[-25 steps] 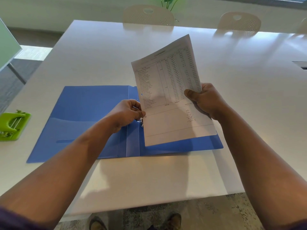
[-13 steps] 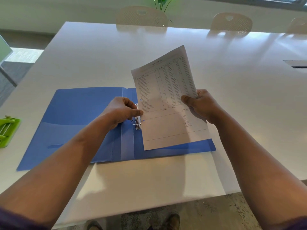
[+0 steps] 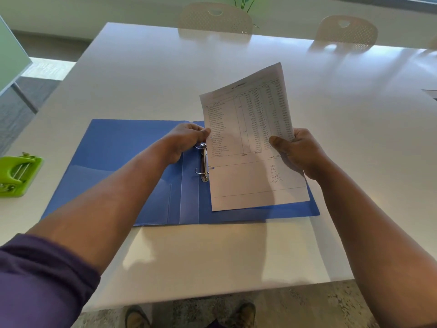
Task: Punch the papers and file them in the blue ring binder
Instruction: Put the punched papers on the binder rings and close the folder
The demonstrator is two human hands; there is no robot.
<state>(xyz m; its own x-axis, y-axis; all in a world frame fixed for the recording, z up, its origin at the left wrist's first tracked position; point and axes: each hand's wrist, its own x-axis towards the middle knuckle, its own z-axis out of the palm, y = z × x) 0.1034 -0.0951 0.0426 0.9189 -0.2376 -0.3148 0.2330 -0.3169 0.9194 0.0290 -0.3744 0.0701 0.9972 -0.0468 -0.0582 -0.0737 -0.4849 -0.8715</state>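
Note:
The blue ring binder [image 3: 123, 162] lies open on the white table [image 3: 189, 74]. Its metal ring mechanism [image 3: 203, 162] sits beside the spine, the lower ring standing free of the sheet. A printed paper [image 3: 248, 147] with a table of figures is tilted up over the binder's right half, its left edge at the rings. My left hand [image 3: 186, 140] pinches the paper's left edge just above the upper ring. My right hand [image 3: 295, 150] grips the paper's right edge, thumb on top.
A green hole punch [image 3: 16, 176] sits at the table's left edge. Two beige chairs [image 3: 215, 18] stand at the far side, with a plant behind them. The table's near edge runs just in front of my shoes [image 3: 243, 313].
The paper has come down and lies flatter over the binder's right half. My left hand has shifted up the paper's edge, uncovering the ring mechanism.

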